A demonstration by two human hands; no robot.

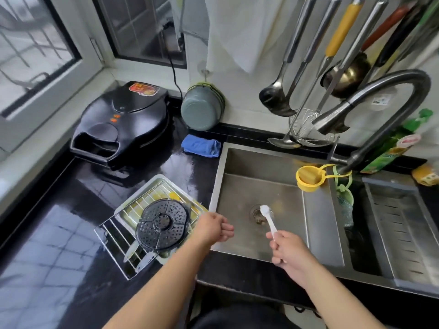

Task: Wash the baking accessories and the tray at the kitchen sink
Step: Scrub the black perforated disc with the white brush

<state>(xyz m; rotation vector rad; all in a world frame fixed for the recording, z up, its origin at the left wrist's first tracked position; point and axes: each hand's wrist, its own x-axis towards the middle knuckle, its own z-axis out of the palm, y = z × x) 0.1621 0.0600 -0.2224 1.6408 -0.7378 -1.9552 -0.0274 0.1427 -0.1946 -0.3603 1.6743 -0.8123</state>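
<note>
On the glossy black countertop [59,233] at the left lay a shiny rectangular metal tray [152,186], and tilted across it a wire rack [114,236] of thin parallel bars. A round black perforated plate [162,227], matte and split into wedge-shaped sections, rested on the rack, with two pale utensil handles poking out beneath it. The left hand [215,227] hovered over the sink's left rim, just right of the plate and touching none of these, its fingers loosely curled and holding nothing. The brushed stainless steel sink [237,167] had a round drain [257,213]. Above the basin the right hand [288,251] gripped the handle of a small white plastic spoon [268,218], fingers curled round it, the bowl pointing away over the drain.
</note>
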